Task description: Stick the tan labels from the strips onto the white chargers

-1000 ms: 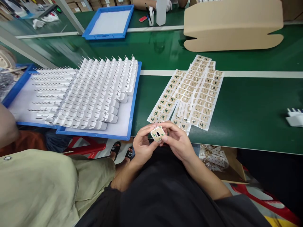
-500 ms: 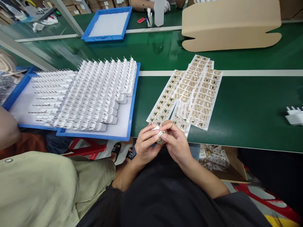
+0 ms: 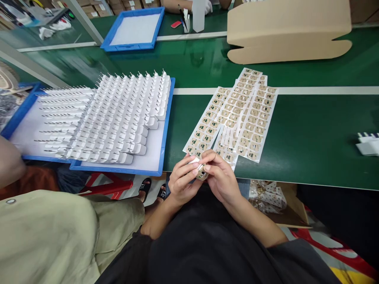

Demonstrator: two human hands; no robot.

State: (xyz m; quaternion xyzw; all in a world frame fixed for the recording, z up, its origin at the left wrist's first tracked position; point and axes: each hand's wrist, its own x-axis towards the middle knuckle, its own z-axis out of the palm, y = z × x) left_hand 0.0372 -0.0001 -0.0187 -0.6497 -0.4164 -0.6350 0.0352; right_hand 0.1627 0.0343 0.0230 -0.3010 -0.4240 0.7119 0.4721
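Both my hands meet just below the near edge of the green table point(image 3: 310, 134). My left hand point(image 3: 183, 179) and my right hand point(image 3: 220, 177) are closed together on one small white charger plug point(image 3: 201, 172) with a tan sticker on its face. My fingers cover most of it. Just beyond my hands lie several sheets of tan stickers point(image 3: 237, 114) fanned out on the table. To the left a blue tray point(image 3: 166, 130) holds many white charger plugs point(image 3: 118, 114) in rows, prongs up.
A folded cardboard piece point(image 3: 290, 31) lies at the far right. A second blue tray point(image 3: 133, 29) sits at the far side, near another person's gloved hand point(image 3: 209, 6). A few white plugs point(image 3: 368, 144) lie at the right edge. Another person in a khaki garment point(image 3: 44, 232) sits at my left.
The plug was turned in my fingers: a second ago its stickered face pointed up at me, now it is tilted and mostly hidden. My hands stayed in place.
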